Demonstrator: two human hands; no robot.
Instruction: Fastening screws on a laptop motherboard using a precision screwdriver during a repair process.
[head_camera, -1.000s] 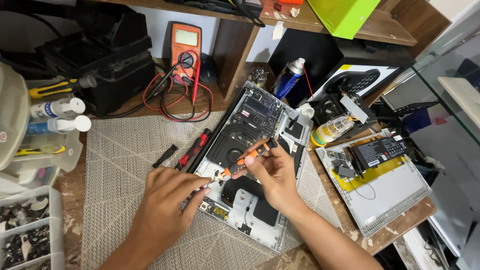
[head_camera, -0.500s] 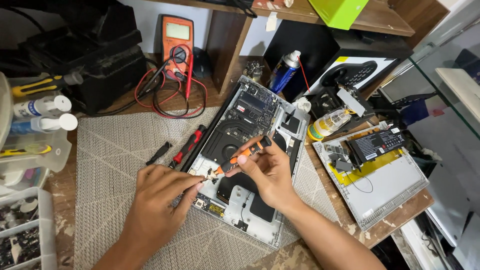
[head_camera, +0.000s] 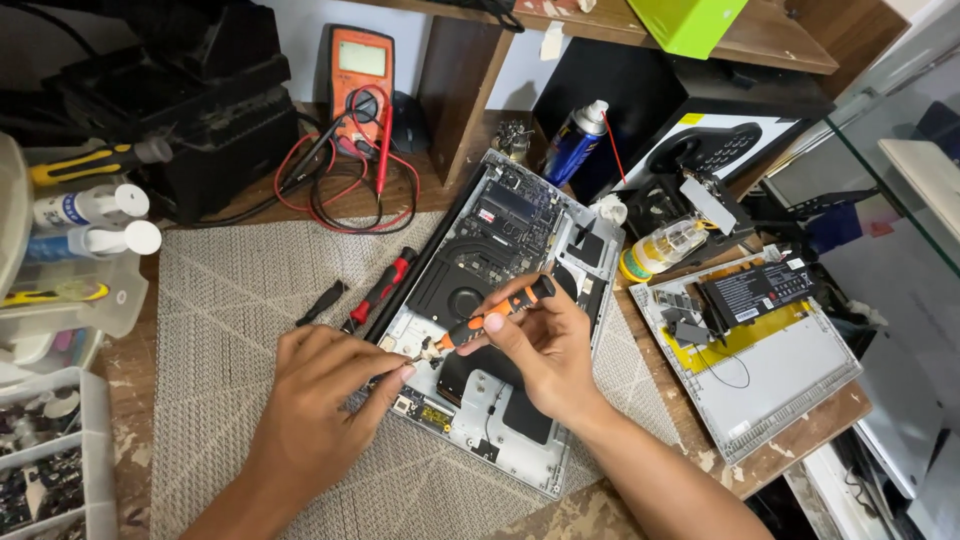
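An electronics repair workshop: a cluttered wooden bench with an orange multimeter (head_camera: 361, 75) and its red and black leads, a blue spray can (head_camera: 574, 143), screwdrivers, parts bins (head_camera: 55, 455), and an opened laptop (head_camera: 500, 300) on a grey mat (head_camera: 230, 330).

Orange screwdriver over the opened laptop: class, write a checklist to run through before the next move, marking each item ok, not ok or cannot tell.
1. Right hand grips the orange screwdriver: ok.
2. Left hand fingertips steady the tip: ok.
3. Tip seated in a screw head: cannot tell, too small.
4. Opened laptop lies flat on the grey mat: ok.
5. Red-and-black screwdriver lies clear of both hands: ok.
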